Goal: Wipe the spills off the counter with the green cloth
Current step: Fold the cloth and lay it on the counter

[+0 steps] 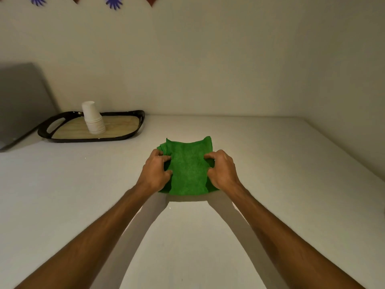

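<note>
A folded green cloth (188, 165) lies on the white counter (270, 174), near its middle. My left hand (155, 171) pinches the cloth's left edge, fingers curled into the folds. On the opposite edge my right hand (223, 170) grips the same way. Both forearms reach in from the bottom of the view. A few tiny glints (169, 207) show on the counter just in front of the cloth; I cannot tell whether they are spills.
A black tray (125, 136) with a wooden base stands at the back left, carrying an upside-down stack of white paper cups (93, 119). A grey laptop lid (20, 105) leans at the far left. Walls close the counter's back and right side.
</note>
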Demonstrator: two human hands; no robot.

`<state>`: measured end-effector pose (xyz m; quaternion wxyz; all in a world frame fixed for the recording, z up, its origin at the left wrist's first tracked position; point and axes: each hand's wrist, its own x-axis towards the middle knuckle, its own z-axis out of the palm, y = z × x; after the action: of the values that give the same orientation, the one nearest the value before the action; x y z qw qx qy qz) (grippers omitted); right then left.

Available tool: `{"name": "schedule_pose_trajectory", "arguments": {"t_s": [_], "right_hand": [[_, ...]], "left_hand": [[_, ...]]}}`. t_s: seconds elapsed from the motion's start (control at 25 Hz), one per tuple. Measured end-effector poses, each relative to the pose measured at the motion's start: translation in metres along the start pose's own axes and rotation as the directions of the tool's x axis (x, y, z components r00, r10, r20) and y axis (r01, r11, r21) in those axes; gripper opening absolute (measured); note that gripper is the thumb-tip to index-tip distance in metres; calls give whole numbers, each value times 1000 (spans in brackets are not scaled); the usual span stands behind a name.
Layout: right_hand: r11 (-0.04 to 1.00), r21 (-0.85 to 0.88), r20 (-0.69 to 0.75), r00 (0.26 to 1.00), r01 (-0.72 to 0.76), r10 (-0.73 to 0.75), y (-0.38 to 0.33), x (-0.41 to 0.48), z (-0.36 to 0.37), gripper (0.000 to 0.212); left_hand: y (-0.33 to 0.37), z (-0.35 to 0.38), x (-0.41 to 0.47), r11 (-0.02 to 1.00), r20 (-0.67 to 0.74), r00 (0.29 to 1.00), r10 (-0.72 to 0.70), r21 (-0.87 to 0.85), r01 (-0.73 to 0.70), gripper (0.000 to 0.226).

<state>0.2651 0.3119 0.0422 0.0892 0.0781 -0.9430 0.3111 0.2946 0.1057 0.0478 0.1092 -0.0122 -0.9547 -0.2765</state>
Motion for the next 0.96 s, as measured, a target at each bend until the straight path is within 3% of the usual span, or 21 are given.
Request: {"name": "schedule_pose_trajectory", "arguments": {"t_s": [0.2,0.6,0.72,0.8,0.96], "right_hand": [[994,-44,67,993,101,-98,-21,72,24,47],[993,-89,-14,997,80,-82,-48,252,96,28],[978,-207,120,993,17,8,-42,288,121,36],[935,-354,214,976,35,45,-32,299,140,45],[935,-297,344,935,194,-85,-15,297,165,45]], "left_hand": [[-30,-9,74,998,73,997,24,54,-28,62],[-99,-16,267,995,79,996,51,77,-57,50],[-120,-4,305,978,189,980,-64,206,24,51],[-134,18,316,936,271,960,-70,350,-30,51],[-159,58,304,934,431,902,-8,325,-148,62]]}}
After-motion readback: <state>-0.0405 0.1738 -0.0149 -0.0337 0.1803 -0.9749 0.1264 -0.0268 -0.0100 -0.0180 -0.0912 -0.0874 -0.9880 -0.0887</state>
